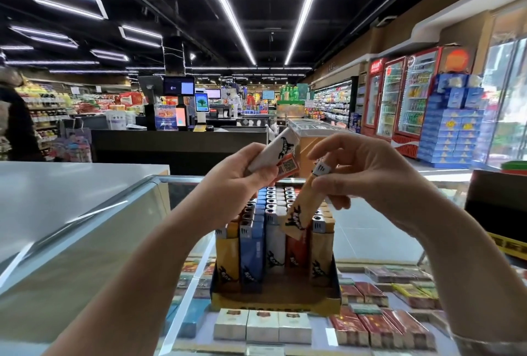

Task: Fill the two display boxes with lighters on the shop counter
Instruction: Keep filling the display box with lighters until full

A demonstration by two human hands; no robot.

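Observation:
A dark-walled display box [336, 278] stands on the glass counter [368, 230], holding several upright lighters in yellow, blue, white, red and tan rows; the front row has gaps. My left hand [236, 181] grips a white lighter [271, 153] and an orange one [288, 167] above the box. My right hand [368, 173] pinches a tan lighter [299, 213] by its metal top, its base angled down over the box's rear rows. I see only one display box.
Cigarette packs [262, 327] lie under the glass, below and right of the box. A grey raised counter [71, 193] runs along the left. A dark box [499, 201] sits at the right edge. Checkout tills, drink fridges and a person at far left stand beyond.

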